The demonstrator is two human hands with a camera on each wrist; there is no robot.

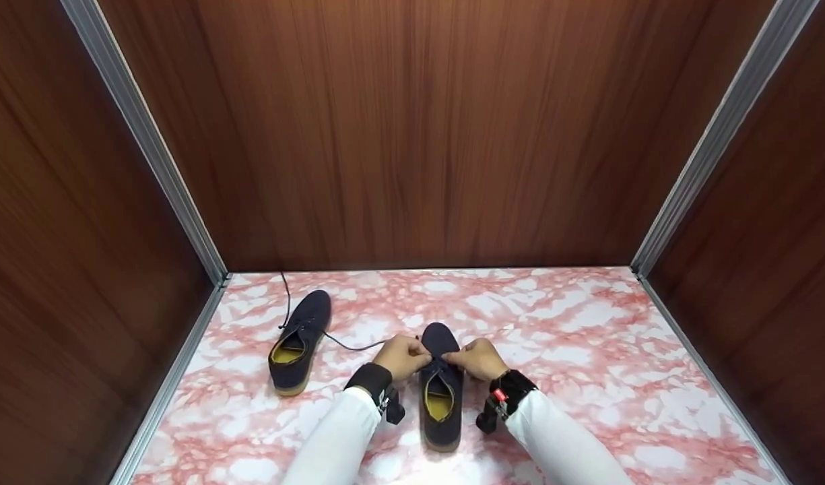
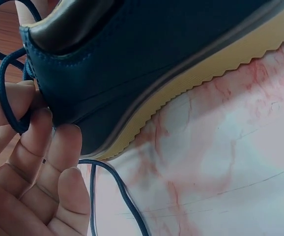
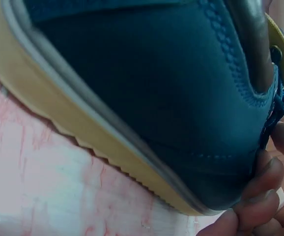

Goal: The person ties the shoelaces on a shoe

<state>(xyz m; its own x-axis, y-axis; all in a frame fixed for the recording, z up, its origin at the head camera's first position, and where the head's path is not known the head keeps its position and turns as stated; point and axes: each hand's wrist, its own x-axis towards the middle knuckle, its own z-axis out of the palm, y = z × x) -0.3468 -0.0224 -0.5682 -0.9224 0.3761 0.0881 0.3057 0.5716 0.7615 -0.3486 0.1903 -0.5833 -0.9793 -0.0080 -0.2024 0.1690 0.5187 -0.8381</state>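
A dark blue lace-up shoe with yellow lining and a tan sole stands between the two hands, toe pointing away. At its lacing, the left hand pinches a blue shoelace that loops around the thumb and fingers in the left wrist view. On the shoe's other side is the right hand, its thumb and fingers pinching at the lacing, where a lace knot shows in the right wrist view. The right fingertips partly hide what they grip. Another lace strand hangs below the left hand.
To the left stands a matching shoe, one lace end trailing toward the back wall. A lace runs from beside it to the left hand. Brown wood-grain panels enclose the red-and-white marbled surface at back and sides.
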